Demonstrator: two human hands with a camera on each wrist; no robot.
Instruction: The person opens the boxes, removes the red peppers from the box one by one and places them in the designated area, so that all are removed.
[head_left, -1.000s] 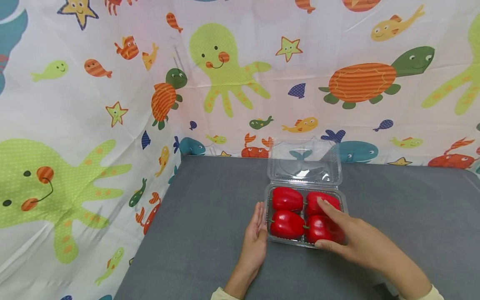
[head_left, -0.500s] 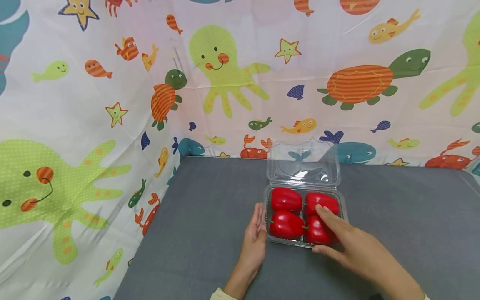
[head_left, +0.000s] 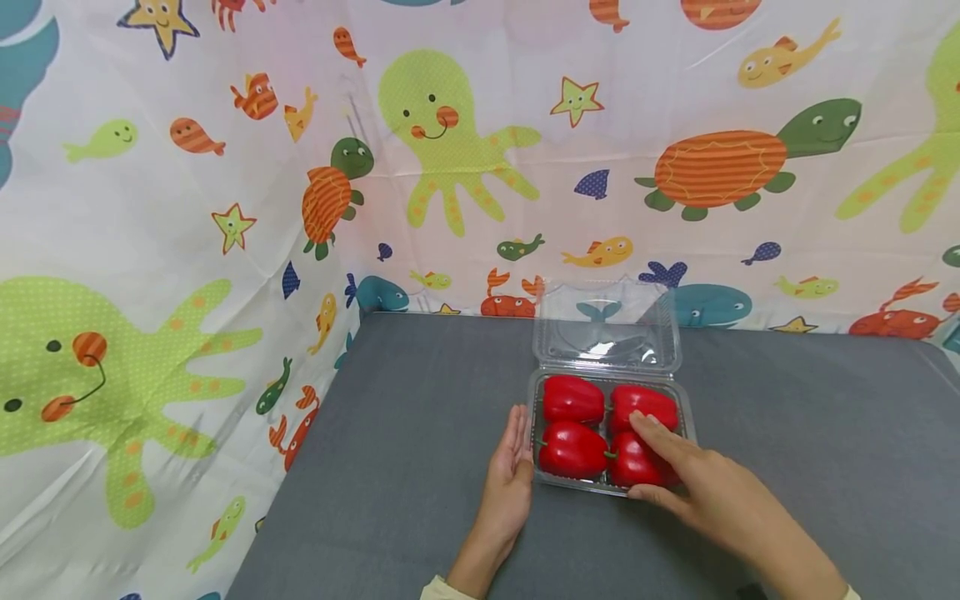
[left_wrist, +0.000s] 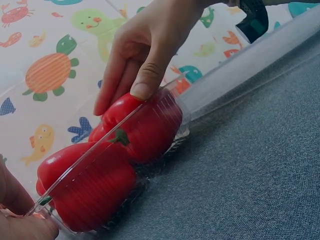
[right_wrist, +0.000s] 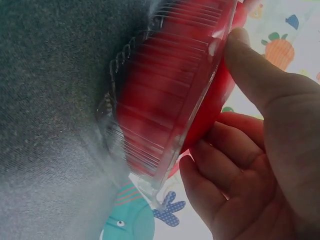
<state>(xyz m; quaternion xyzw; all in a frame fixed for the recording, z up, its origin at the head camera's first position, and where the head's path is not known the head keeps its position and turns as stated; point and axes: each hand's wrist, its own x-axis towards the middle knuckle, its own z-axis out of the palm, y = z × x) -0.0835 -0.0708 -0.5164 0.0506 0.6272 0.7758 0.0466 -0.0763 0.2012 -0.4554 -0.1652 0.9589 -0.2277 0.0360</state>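
A clear plastic clamshell container (head_left: 573, 482) sits on the grey table, its lid (head_left: 607, 337) standing raised at the back. Several red bell peppers fill it in two rows. My right hand (head_left: 716, 496) holds the front right bell pepper (head_left: 633, 462), thumb at the container's front rim and fingers over the top. In the right wrist view, that thumb (right_wrist: 250, 65) and the curved fingers lie around the pepper (right_wrist: 217, 100). With fingers straight, my left hand (head_left: 510, 483) rests against the container's left side, beside the front left bell pepper (head_left: 573, 450).
Behind and left of the grey table (head_left: 420, 400) hangs a white curtain (head_left: 480, 25) printed with sea animals. The raised lid is close to the back curtain. A dark band (left_wrist: 252, 22) shows on the right wrist in the left wrist view.
Over the last second my right hand has shifted slightly left and down on the front right bell pepper. The left hand and container keep their places, and the view has moved slightly.
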